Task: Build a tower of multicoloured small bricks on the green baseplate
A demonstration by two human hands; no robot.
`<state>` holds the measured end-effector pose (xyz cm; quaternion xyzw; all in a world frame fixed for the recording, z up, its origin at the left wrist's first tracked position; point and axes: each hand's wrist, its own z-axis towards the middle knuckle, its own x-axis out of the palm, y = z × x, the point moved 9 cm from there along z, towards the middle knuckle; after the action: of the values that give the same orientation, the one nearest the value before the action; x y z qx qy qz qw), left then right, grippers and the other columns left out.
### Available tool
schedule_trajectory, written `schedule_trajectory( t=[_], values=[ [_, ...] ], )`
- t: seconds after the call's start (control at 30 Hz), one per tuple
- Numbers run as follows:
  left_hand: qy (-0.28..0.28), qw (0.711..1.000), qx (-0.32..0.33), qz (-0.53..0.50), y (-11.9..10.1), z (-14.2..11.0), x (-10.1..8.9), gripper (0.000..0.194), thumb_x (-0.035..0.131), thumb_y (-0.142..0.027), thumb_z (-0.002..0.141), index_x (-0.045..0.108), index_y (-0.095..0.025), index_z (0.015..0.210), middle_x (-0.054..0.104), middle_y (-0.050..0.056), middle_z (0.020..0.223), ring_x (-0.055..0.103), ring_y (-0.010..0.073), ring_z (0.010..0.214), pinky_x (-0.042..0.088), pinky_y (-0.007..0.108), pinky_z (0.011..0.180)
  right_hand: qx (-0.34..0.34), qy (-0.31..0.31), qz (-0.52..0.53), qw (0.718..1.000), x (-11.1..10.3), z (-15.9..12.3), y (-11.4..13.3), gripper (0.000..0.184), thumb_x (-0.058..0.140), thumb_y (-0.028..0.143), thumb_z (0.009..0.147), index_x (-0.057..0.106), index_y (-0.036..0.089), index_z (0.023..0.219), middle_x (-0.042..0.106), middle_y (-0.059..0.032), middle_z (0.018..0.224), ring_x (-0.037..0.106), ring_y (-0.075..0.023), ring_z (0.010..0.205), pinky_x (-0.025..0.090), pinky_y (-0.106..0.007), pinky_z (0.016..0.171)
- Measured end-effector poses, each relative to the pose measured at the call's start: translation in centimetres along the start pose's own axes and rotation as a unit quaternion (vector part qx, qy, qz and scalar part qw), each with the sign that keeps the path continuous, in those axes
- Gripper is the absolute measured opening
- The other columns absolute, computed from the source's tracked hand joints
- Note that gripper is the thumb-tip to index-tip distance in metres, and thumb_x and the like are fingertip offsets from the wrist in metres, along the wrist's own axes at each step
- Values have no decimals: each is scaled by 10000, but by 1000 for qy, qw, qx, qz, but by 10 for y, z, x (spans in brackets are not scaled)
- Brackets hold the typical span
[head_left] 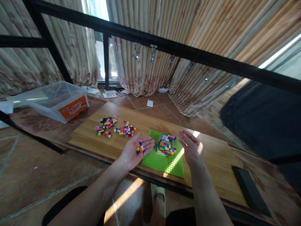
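My left hand (136, 150) lies palm up at the left edge of a green baseplate (162, 161), fingers spread, with a few small coloured bricks (140, 148) resting on the palm. A multicoloured block built of small bricks (166, 144) stands on the baseplate. Just right of that block my right hand (191, 147) hovers with its fingers stretched out and nothing in it. Two heaps of loose coloured bricks (106, 124) (126, 129) lie on the wooden board (113, 142) to the left.
A clear plastic box with an orange label (58, 100) sits at the far left. A dark phone (250, 190) lies near the right front edge. Curtains and a black metal frame (164, 44) stand behind. My foot in a sandal (158, 201) shows below.
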<state>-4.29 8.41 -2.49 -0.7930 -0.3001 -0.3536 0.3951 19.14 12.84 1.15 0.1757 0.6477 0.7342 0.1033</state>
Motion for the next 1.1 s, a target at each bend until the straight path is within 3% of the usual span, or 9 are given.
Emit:
schedule_trajectory(
  t=[0.07,0.13,0.2,0.3,0.37,0.57,1.1],
  values=[
    [23,1000,-2,-15,1,-1,6,459,395,-442,902,641,-55,879,673,195,949,649,212,903,511,318,826,-73,-27,-31,996,1,-9,19,249,739,332,658,702,183,854,714,-40,825,649,-154,727,506,-299,685],
    [55,998,-2,-33,1,-2,12,510,397,-493,890,637,-45,930,661,207,1014,631,225,970,489,319,866,-125,9,-62,990,20,-25,35,182,716,315,690,702,193,825,702,-20,755,629,-143,673,498,-290,653],
    [81,995,-1,-51,2,-3,16,532,405,-518,879,635,-45,958,655,200,1040,621,225,993,476,312,883,-148,121,-120,974,55,-46,42,132,669,297,748,699,208,842,701,-21,770,631,-150,686,503,-295,659],
    [94,993,0,-75,1,-4,18,537,373,-518,889,640,-57,958,662,175,1020,631,201,935,481,294,854,-211,274,-220,912,101,-82,50,115,603,255,810,698,232,871,692,-26,850,629,-156,778,505,-304,728],
    [96,992,1,-81,0,-4,19,541,343,-511,900,643,-64,962,666,163,1003,635,181,879,491,272,799,-236,310,-246,888,114,-94,52,140,564,231,838,693,244,891,690,-27,896,627,-161,854,499,-321,797],
    [104,991,1,-78,-3,-6,21,591,327,-551,886,640,-63,999,655,183,1033,631,211,871,495,302,744,-257,329,-316,852,124,-100,46,142,619,218,802,689,261,917,684,-23,916,622,-181,884,489,-340,812],
    [97,992,-5,-80,-4,-7,21,593,325,-559,885,639,-70,1003,661,174,998,631,192,867,505,267,735,-310,324,-369,814,133,-111,44,136,530,221,867,665,232,886,650,-43,921,577,-196,905,466,-350,812]
  ],
)
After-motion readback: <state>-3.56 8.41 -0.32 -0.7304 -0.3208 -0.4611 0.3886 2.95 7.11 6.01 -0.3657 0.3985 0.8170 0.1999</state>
